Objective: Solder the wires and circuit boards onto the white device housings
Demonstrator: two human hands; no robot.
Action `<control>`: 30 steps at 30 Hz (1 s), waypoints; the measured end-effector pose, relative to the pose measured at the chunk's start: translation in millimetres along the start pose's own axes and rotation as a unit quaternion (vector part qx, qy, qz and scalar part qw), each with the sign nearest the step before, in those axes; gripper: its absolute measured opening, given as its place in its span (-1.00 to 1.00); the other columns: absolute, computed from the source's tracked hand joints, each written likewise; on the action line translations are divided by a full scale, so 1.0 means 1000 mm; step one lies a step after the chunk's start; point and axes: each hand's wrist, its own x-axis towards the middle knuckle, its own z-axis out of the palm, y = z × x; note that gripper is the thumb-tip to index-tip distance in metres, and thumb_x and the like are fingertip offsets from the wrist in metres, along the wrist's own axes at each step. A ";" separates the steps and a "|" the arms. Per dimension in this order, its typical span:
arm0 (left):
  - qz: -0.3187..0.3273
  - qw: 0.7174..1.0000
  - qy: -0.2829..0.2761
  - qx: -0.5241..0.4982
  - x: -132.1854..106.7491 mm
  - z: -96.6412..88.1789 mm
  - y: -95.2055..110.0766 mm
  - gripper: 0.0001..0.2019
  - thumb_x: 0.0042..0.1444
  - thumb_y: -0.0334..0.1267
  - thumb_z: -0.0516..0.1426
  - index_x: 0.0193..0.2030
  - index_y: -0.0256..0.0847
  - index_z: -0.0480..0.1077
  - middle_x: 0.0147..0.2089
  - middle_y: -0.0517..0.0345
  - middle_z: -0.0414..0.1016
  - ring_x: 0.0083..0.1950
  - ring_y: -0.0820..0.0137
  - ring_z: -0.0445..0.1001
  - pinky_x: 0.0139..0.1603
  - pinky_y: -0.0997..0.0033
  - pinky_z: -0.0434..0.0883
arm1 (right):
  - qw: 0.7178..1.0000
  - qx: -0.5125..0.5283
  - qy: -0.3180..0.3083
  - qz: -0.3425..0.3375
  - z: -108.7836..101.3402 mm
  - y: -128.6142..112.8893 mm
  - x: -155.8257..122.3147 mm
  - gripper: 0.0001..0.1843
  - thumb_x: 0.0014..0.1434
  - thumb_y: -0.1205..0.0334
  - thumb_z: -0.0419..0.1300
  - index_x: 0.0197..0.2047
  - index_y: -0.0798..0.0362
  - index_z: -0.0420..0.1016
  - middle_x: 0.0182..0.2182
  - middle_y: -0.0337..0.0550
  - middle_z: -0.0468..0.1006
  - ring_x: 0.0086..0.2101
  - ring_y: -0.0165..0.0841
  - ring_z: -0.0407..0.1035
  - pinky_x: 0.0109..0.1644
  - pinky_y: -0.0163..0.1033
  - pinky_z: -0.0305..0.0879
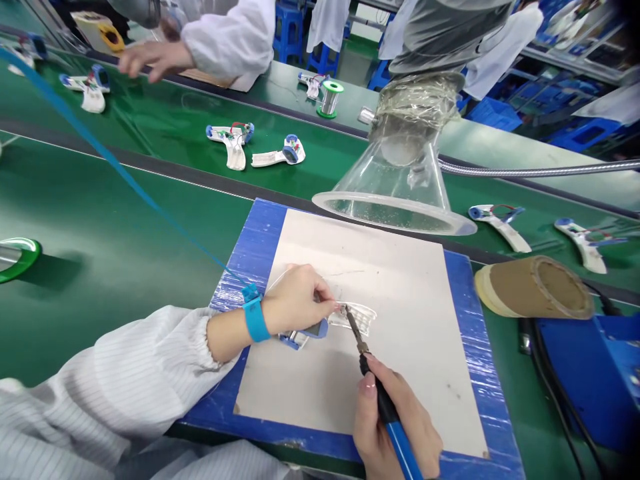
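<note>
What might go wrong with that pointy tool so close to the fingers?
The soldering iron in the right hand has its tip right beside the left hand, so a slip might burn it. If hot, the tip might also melt the white plastic piece. The blue wrist strap's cord might snag something.

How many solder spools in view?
2. One spool stands on the far bench; another spool sits on the near belt at left, cut off by the frame. More may be hidden.
</note>
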 end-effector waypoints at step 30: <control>-0.025 1.000 0.001 -0.015 0.002 0.002 0.000 -0.89 -0.01 -0.31 0.31 -0.53 -0.20 0.60 -0.48 0.17 0.62 -0.28 0.34 0.55 -0.14 0.43 0.41 | 0.999 -0.011 0.027 0.028 0.001 -0.003 0.000 -0.77 0.20 0.43 0.26 -0.07 0.04 0.56 -0.33 -0.20 0.64 -0.39 -0.41 0.53 -0.25 -0.33 0.45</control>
